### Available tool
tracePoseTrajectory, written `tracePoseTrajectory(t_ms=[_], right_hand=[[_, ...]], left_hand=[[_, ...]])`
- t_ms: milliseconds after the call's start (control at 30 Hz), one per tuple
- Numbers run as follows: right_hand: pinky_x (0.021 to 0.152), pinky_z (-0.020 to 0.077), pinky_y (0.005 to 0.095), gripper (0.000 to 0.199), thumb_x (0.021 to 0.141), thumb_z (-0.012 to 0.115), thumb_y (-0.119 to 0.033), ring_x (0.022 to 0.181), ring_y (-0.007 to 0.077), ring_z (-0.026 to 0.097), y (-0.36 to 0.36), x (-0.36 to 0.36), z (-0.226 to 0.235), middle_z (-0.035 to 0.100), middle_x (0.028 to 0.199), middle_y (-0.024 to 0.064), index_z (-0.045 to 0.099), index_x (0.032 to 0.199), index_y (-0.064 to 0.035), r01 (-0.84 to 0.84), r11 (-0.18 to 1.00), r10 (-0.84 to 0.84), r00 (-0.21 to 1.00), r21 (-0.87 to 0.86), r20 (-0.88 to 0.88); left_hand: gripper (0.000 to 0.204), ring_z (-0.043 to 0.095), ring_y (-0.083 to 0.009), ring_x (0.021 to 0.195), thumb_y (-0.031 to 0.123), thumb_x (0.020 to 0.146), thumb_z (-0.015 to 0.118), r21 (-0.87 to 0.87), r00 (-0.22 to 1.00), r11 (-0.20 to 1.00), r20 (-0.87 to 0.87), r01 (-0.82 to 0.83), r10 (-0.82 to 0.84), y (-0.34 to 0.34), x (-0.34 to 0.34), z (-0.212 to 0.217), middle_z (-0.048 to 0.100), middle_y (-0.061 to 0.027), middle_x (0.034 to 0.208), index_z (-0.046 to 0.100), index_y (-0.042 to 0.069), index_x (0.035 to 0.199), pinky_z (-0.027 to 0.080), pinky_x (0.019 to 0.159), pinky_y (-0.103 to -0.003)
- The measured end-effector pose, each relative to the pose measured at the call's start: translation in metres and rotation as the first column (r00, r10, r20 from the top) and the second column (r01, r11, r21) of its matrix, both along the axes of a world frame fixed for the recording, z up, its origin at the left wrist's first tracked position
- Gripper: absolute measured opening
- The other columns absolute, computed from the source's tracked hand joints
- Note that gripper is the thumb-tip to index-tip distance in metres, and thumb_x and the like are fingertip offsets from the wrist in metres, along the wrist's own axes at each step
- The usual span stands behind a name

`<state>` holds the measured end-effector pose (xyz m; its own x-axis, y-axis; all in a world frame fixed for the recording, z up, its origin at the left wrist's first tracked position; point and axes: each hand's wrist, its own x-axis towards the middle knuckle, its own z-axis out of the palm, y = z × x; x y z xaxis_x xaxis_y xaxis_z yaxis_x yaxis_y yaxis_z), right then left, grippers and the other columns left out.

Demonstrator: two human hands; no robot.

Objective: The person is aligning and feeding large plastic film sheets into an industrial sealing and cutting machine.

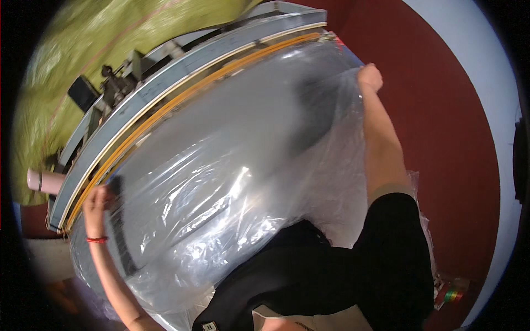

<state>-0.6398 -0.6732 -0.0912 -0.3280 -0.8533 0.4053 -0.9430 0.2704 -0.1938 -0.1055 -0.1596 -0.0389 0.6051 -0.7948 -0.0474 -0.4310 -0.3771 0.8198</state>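
Observation:
A large clear plastic sheet (221,182) spreads in front of me, creased and glossy, over a grey surface. My right hand (370,78) is closed in a fist on the sheet's far right corner, pulling it into folds. At the left end, my left hand (96,201) has its fingers pinched together at the sheet's edge, beside a long orange strip (182,102); the fingertips are partly hidden. A red band (96,240) circles my left wrist. Both arms are stretched wide apart.
Behind the orange strip runs a long grey metal beam (160,88) with dark machine parts (116,83) on it. A pink bottle (45,181) stands out at its left end. Yellow-green plastic sheeting (72,49) lies beyond. Rolls of coloured tape (452,295) are at lower right.

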Motion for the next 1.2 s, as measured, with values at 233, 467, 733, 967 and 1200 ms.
tracePoseTrajectory(t_ms=[233, 467, 733, 967, 1200], right_hand=[[0.073, 0.0460, 0.0403, 0.027, 0.080, 0.050, -0.028, 0.087, 0.0305, 0.058, -0.001, -0.019, -0.003, 0.060, 0.089, 0.0170, 0.054, 0.090, -0.0033, -0.052, 0.999, 0.052, 0.996, -0.006, 0.074], [0.072, 0.0461, 0.0405, 0.026, 0.081, 0.048, -0.028, 0.086, 0.0305, 0.058, -0.005, -0.021, -0.004, 0.060, 0.090, 0.0165, 0.053, 0.091, -0.0038, -0.065, 0.998, 0.065, 0.994, 0.002, 0.092], [0.074, 0.0471, 0.0407, 0.027, 0.082, 0.038, -0.018, 0.090, 0.0306, 0.058, 0.014, -0.013, 0.012, 0.059, 0.094, 0.0174, 0.055, 0.094, -0.0015, -0.042, 0.999, 0.040, 0.997, 0.030, 0.065], [0.071, 0.0459, 0.0444, 0.030, 0.082, 0.045, -0.030, 0.089, 0.0340, 0.056, 0.004, -0.024, -0.004, 0.058, 0.095, 0.0175, 0.055, 0.096, -0.0054, -0.080, 0.997, 0.080, 0.997, 0.010, -0.021], [0.074, 0.0436, 0.0463, 0.032, 0.082, 0.044, -0.034, 0.094, 0.0347, 0.054, 0.010, -0.026, 0.000, 0.057, 0.102, 0.0151, 0.052, 0.102, -0.0096, -0.081, 0.993, 0.081, 0.997, 0.087, 0.000]], left_hand=[[0.057, 0.036, -0.0197, 0.117, 0.011, 0.078, 0.056, -0.362, 0.387, 0.597, -0.505, 0.716, -0.771, -0.157, -0.314, 0.002, 0.039, -0.0115, 0.127, 0.029, 0.005, 0.127, 0.031, 0.094, -0.032], [0.049, 0.052, -0.0263, 0.098, 0.020, 0.075, 0.061, -0.130, 0.473, 0.614, -0.520, 0.778, -0.711, -0.182, -0.394, -0.071, 0.054, -0.0142, 0.106, 0.044, -0.001, 0.115, 0.040, 0.083, -0.031], [0.028, 0.052, -0.0228, 0.090, 0.020, 0.079, 0.052, -0.857, 0.549, 0.500, -0.358, 0.128, -0.755, 0.056, -0.156, 0.014, 0.054, -0.0156, 0.098, 0.052, 0.001, 0.101, 0.040, 0.081, -0.037], [0.062, 0.038, -0.0222, 0.112, 0.027, 0.075, 0.060, -0.761, 0.662, 0.254, -0.646, -0.597, -0.380, 0.118, -0.153, 0.037, 0.043, -0.0102, 0.120, 0.032, 0.006, 0.126, 0.025, 0.097, -0.046], [0.015, 0.039, -0.0018, 0.044, 0.023, 0.087, 0.048, -0.564, 0.613, 0.337, -0.788, -0.754, 0.055, 0.143, -0.141, 0.050, 0.050, 0.0047, 0.068, 0.052, 0.010, 0.092, 0.028, 0.033, -0.012]])
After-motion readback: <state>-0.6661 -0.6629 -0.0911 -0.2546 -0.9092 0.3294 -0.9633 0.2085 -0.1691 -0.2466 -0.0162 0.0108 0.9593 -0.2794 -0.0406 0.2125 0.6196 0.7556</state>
